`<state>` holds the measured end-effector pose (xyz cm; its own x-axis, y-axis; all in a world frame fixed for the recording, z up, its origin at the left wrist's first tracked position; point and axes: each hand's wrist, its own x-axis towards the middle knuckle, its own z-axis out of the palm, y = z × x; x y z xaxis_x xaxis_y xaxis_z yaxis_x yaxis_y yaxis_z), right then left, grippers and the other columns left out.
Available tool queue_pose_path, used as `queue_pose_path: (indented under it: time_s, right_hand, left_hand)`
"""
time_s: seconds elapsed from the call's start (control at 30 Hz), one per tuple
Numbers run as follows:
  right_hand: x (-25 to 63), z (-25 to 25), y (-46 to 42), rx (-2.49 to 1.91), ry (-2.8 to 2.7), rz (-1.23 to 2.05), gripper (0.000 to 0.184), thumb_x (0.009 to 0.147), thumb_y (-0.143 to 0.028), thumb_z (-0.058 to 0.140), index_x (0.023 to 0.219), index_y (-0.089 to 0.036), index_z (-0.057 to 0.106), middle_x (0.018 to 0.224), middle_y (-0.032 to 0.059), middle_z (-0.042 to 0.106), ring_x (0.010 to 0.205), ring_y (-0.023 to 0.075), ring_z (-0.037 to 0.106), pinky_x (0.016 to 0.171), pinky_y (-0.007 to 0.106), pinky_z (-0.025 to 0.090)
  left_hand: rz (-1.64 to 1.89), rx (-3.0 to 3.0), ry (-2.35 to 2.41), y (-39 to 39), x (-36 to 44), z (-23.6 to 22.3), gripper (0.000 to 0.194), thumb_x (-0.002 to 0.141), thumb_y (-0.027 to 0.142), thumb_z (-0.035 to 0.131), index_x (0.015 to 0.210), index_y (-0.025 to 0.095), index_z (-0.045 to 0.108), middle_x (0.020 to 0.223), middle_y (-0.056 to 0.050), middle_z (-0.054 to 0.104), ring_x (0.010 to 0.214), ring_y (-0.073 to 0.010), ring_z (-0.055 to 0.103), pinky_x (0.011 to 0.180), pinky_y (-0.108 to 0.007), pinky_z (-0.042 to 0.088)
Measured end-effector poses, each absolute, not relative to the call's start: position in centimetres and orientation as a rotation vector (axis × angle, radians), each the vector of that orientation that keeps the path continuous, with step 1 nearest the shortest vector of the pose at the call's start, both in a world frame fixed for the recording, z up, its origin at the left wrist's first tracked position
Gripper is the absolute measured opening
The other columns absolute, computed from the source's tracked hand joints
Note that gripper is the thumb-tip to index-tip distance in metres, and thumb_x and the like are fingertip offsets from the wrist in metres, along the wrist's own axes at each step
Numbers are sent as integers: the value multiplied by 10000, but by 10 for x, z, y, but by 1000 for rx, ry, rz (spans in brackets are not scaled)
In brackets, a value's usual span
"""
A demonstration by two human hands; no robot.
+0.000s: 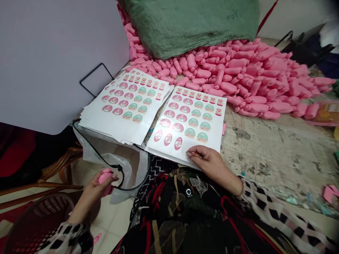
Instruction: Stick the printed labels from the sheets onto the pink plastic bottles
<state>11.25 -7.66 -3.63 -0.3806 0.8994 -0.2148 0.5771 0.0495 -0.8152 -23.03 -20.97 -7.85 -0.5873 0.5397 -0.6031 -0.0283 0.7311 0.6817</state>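
While the left hand's grip [99, 185] is closed around a smooth pink bottle [106, 175], rounded and partly hidden, at near left off the table [254, 151], the right hand's grip [194, 154] pinches a small multicoloured piece [197, 155] over a white sticker sheet [187, 114]. Pink and green arched labels [196, 113] line it, pink ovals [168, 139] at near left.

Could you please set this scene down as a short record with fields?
Left hand: the left hand holds a pink bottle
Right hand: the right hand holds a small multicoloured item over the near edge of the right label stack
Beside it: the left label stack
Behind: a bottle pile and a green sack
Floor: a perforated basket, lower left
Unclear: what the multicoloured item is
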Motion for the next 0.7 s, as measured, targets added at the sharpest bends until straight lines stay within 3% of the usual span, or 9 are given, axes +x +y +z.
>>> queue_pose_path:
  time_s: [0.13,0.33,0.47,0.6,0.7]
  right_hand:
    - [111,-36,-77,-1482,-1980,1267,200,845,-375,522,903,-244,661,860,-5,674,775,150,592,664,257,430]
    - [109,-26,-72,-1487,-2023,1137,326,872,-469,483,1085,-261,615,871,8,640,765,151,573,670,271,430]
    - [101,-20,-64,-1430,-2238,840,285,935,-369,394,1050,-256,628,953,23,612,895,156,560,767,276,410]
    - [89,-20,-59,-1576,-2392,477,290,945,-340,366,1139,-260,567,976,34,580,833,163,567,649,271,384]
    - [83,-20,-59,-1668,-2464,255,284,954,-336,332,1112,-247,551,990,43,552,751,160,559,545,270,320]
  left_hand:
    - [1054,394,2110,-208,-236,-53,363,654,319,712,962,250,533,799,29,640,546,-124,556,471,-235,460]
    - [1172,803,2080,-181,-187,-5,307,664,354,722,930,241,617,823,19,649,721,-164,606,625,-267,496]
    - [962,1391,1880,-145,-145,1,269,737,389,660,938,213,625,884,-6,666,802,-174,608,735,-294,482]
    - [648,1959,1683,-105,-115,-3,217,867,352,488,998,212,588,976,-31,650,917,-191,587,808,-325,440]
    - [388,2130,1708,-86,-100,-3,209,884,351,451,998,219,566,961,-36,649,872,-201,593,696,-300,420]
